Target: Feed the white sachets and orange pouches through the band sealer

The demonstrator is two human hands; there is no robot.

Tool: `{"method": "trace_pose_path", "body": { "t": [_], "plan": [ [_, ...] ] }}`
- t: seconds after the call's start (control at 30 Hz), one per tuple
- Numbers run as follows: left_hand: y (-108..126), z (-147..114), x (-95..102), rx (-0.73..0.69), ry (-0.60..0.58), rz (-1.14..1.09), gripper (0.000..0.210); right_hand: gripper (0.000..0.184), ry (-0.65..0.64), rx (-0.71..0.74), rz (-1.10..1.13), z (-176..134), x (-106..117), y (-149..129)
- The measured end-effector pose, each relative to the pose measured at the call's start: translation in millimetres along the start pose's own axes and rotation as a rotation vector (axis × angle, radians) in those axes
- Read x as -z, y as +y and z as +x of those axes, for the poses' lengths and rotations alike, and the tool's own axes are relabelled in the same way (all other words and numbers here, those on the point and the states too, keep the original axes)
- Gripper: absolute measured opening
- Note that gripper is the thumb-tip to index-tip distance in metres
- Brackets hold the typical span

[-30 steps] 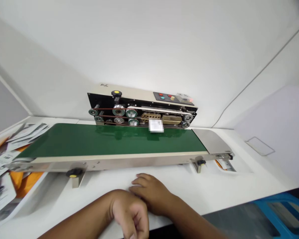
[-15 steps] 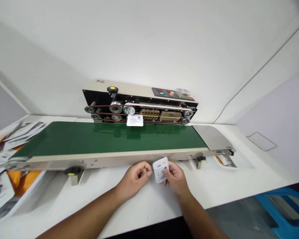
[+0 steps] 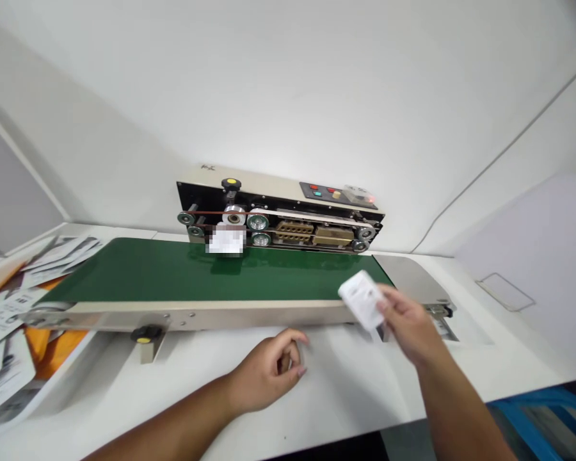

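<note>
My right hand point(image 3: 407, 320) pinches a small white printed packet point(image 3: 363, 298) by its right edge, tilted, in front of the right part of the green conveyor belt point(image 3: 173, 272). Nothing shows in my left hand point(image 3: 273, 370); its fingers are curled, with a gap between thumb and forefinger, over the white table in front of the conveyor. Behind the belt stands a band sealing machine point(image 3: 283, 218) with pulleys, brass blocks and coloured switches. Another white packet point(image 3: 226, 241), blurred out, hangs at its left rollers above the belt.
A white bin point(image 3: 77, 365) at the left holds printed packets point(image 3: 9, 320) and orange ones point(image 3: 60, 352). A metal plate point(image 3: 408, 275) ends the conveyor on the right. Black knobs point(image 3: 146, 334) stick out below its front edge. A blue object point(image 3: 547, 416) stands at the lower right.
My right hand has moved right and up with its packet. My left hand has shifted slightly down and right, away from the packet. The packet in the sealer has moved left along the rollers.
</note>
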State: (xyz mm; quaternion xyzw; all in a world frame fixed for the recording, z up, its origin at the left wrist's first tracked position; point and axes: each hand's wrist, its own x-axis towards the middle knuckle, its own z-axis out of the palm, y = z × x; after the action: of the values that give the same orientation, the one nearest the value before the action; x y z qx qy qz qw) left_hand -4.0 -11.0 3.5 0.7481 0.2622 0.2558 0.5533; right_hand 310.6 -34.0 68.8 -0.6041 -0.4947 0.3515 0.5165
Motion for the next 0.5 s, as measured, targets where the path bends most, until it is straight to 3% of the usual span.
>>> {"method": "trace_pose_path", "body": {
  "t": [0.03, 0.1, 0.17, 0.27, 0.37, 0.43, 0.5],
  "plan": [
    [0.3, -0.4, 0.1, -0.004, -0.006, 0.01, 0.032, 0.047, 0.18, 0.041, 0.071, 16.1, 12.5, -5.6],
    [0.4, -0.5, 0.2, -0.022, -0.013, 0.022, 0.032, 0.046, 0.376, 0.072, 0.174, 48.2, 30.6, -14.7],
    [-0.4, -0.1, 0.5, -0.034, -0.019, 0.031, 0.031, 0.036, 0.378, 0.011, 0.21, 75.8, 39.6, -20.6],
    [-2.7, 1.0, 1.7, -0.04, -0.032, 0.039, 0.028, 0.023, 0.242, -0.102, 0.201, 103.1, 40.6, -25.6],
    [-4.0, 2.0, 3.4, -0.044, -0.034, 0.05, 0.027, 0.029, 0.172, -0.144, 0.181, 110.8, 36.1, -30.0],
    [-3.6, 2.4, 4.3, -0.033, -0.022, 0.057, 0.027, 0.042, 0.252, -0.095, 0.081, 101.1, 33.0, -30.7],
    [-2.4, 2.6, 4.6, -0.014, -0.001, 0.063, 0.026, 0.051, 0.434, 0.047, -0.075, 76.1, 29.3, -25.4]
  ]
}}
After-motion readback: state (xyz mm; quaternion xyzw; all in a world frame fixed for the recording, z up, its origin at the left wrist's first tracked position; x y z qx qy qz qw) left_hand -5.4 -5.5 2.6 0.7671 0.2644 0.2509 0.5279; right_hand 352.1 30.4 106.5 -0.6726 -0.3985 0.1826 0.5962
